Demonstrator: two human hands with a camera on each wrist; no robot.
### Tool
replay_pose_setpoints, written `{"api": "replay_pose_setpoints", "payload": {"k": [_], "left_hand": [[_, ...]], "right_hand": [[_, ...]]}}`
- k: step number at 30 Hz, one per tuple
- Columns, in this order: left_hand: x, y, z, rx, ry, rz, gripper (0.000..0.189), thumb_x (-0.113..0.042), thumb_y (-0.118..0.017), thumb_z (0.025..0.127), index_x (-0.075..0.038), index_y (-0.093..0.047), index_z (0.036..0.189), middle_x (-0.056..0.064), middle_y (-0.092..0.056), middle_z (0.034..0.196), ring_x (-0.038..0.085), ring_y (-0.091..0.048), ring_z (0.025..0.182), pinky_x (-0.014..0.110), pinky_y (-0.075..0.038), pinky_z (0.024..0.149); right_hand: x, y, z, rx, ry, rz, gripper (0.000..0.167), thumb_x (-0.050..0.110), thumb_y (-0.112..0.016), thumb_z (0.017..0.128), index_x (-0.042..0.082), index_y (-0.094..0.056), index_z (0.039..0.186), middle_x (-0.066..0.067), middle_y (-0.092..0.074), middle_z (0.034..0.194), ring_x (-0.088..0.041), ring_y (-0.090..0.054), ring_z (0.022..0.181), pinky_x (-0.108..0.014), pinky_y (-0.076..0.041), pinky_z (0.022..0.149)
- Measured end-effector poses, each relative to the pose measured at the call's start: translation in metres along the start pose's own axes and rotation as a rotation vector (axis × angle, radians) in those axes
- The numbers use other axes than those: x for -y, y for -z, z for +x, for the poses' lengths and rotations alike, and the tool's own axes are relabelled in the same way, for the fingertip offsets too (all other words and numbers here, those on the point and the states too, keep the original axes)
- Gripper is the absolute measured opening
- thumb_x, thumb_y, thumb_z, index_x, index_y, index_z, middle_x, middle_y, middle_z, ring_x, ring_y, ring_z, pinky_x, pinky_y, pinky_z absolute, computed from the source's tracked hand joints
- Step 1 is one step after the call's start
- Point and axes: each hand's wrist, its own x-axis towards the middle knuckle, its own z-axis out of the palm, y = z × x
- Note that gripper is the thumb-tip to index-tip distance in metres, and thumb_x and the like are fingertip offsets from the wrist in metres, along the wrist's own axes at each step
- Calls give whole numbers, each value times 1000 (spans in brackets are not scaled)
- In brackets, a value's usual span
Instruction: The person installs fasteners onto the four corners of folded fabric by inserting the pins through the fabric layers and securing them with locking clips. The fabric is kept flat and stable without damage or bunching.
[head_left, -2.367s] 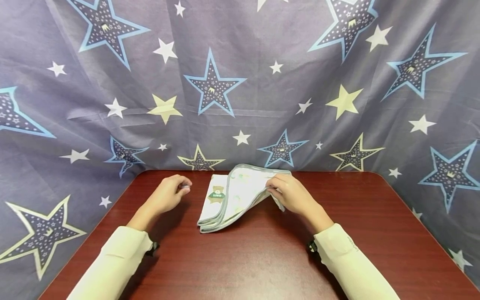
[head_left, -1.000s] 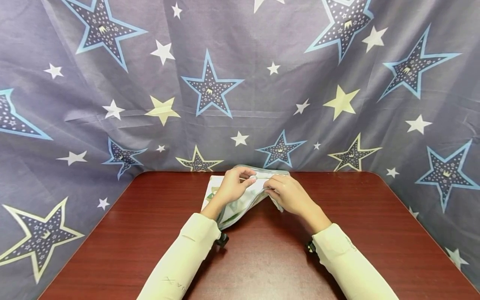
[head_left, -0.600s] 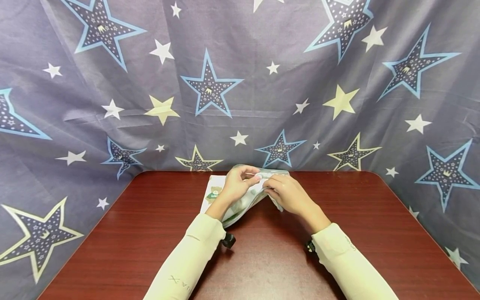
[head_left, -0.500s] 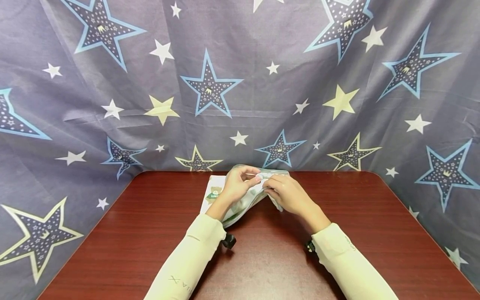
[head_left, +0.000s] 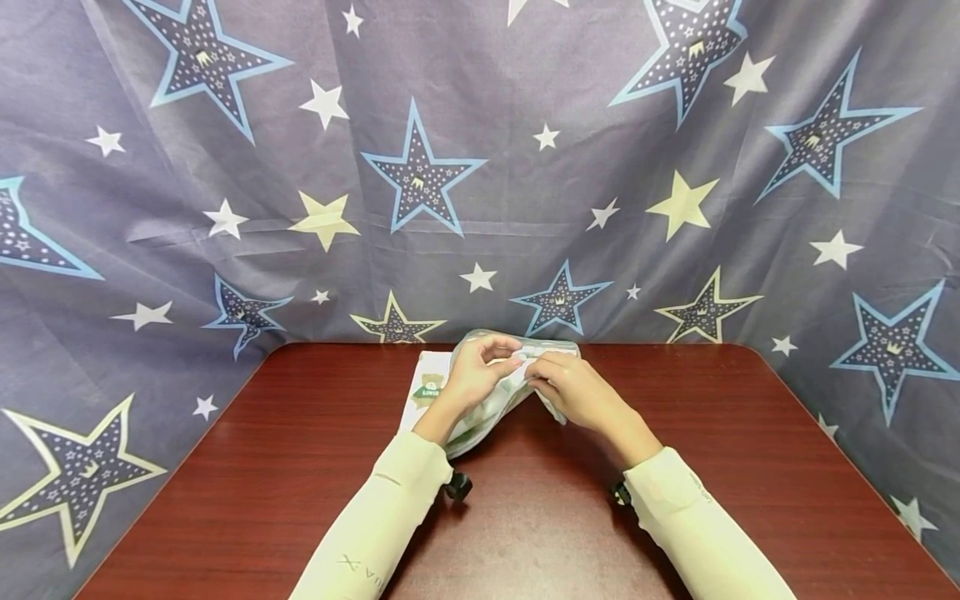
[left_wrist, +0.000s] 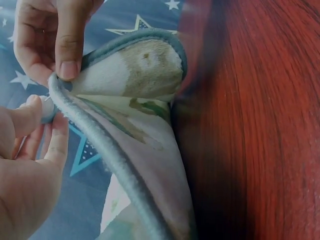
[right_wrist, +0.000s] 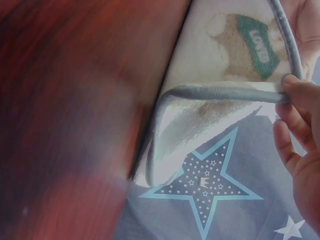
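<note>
A folded white cloth (head_left: 495,407) with grey-blue edging and a printed bear lies at the far middle of the table, its right part lifted. My right hand (head_left: 581,389) pinches the raised edge between thumb and fingers; the right wrist view shows the thumb on the edging. Close beside it, over the cloth, is my left hand (head_left: 476,371). In the left wrist view its thumb and fingers pinch a small rounded white and pale-blue object (left_wrist: 47,107), mostly hidden, right by the cloth's edge. Whether that object touches the cloth I cannot tell.
The reddish-brown wooden table (head_left: 285,467) has rounded far corners. Behind and around it hangs a grey-purple curtain (head_left: 480,167) printed with stars. A black strap device (head_left: 457,485) sits at the left wrist, and another device (head_left: 621,493) at the right.
My left hand has come from the left of the cloth to beside my right hand, carrying the small object. Over the last half second, the hands have barely moved. My right hand keeps its pinch.
</note>
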Motion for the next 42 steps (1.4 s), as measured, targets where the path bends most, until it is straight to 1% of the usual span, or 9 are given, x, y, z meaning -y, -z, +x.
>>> {"api": "replay_pose_setpoints", "payload": {"k": [7,11,14,20,25,28,33,38,42], "left_hand": [[2,1,-1,-3,-11,-21,22,1,-77,88,1,-73,110,15,-75,107,20,-70,102,21,-52,78],[3,2,-1,6,-10,-26,24,0,-77,89,2,-73,112,20,-74,109,25,-71,105,20,-52,78],[4,2,-2,19,-25,-26,25,0,-76,90,5,-72,115,23,-73,112,32,-69,108,19,-52,80],[4,3,-1,50,-40,-13,24,6,-71,91,12,-69,115,30,-70,113,39,-68,108,19,-52,81],[6,-1,-4,28,-39,-32,24,4,-73,90,8,-72,114,25,-73,111,36,-69,106,19,-52,79],[7,-3,-5,26,-38,-44,23,1,-74,91,5,-73,114,20,-74,110,30,-70,104,21,-52,81],[9,-3,-5,15,-52,-36,21,0,-76,90,3,-74,111,17,-75,108,24,-71,100,23,-54,83],[8,-3,-6,-6,-49,-6,22,0,-77,88,2,-75,110,16,-76,104,24,-72,98,21,-53,78],[8,-4,-7,-10,-47,2,23,0,-79,87,4,-75,109,19,-75,103,27,-72,97,20,-52,75]], "right_hand": [[1,0,0,-15,-3,12,15,1,-79,86,8,-69,95,-2,-67,90,-16,-63,85,-36,-53,76],[2,1,0,-2,-29,23,14,1,-78,87,9,-69,94,-1,-66,89,-15,-61,82,-34,-52,74],[3,3,0,16,-50,33,14,1,-78,88,9,-69,94,0,-66,89,-14,-61,82,-34,-52,74],[4,4,0,22,-61,51,14,1,-78,87,9,-69,94,0,-66,89,-14,-61,82,-34,-52,74],[4,3,0,-1,-45,54,15,-2,-78,86,8,-69,94,0,-65,87,-13,-60,80,-33,-51,72],[4,4,1,-6,-42,58,14,-2,-77,86,8,-70,94,0,-66,88,-13,-60,79,-33,-52,72],[3,4,1,-14,-48,54,14,1,-78,87,8,-71,96,0,-67,89,-13,-62,80,-33,-53,72],[1,4,0,-33,-46,36,15,3,-80,87,8,-72,97,0,-68,89,-13,-63,80,-33,-53,72],[1,4,0,-50,-39,26,15,2,-80,86,8,-71,98,-1,-68,89,-15,-63,80,-34,-53,72]]}}
